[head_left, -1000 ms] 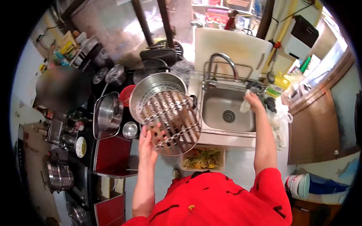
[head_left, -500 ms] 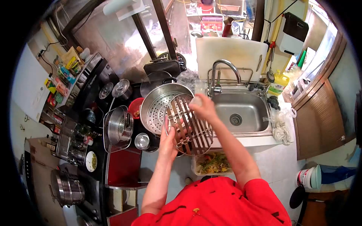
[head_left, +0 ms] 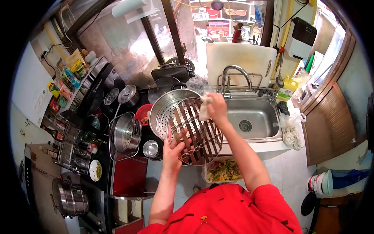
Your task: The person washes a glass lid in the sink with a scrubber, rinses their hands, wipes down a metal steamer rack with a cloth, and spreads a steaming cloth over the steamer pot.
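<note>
A round slatted rack (head_left: 196, 132) with a metal rim and dark slats is held up in front of me, tilted. My left hand (head_left: 173, 153) grips its lower left edge, thumb in front and fingers behind the slats. At the upper right rim, my right hand (head_left: 218, 107) is closed on a whitish cloth (head_left: 205, 107), pressed against or close to the rack. Behind the rack stands a large steamer pot (head_left: 160, 113) with a perforated bottom, partly covered by it.
To the right is a steel sink (head_left: 269, 130) with a curved faucet (head_left: 237, 69). Left of the pot are a red bowl (head_left: 143, 113), a small metal bowl (head_left: 150, 148) and a strainer in a rack (head_left: 113, 142). Below sits a bin of food scraps (head_left: 223, 171).
My right hand has shifted slightly right and up along the rack's rim, and more of the cloth shows. The whole view has shifted a little.
</note>
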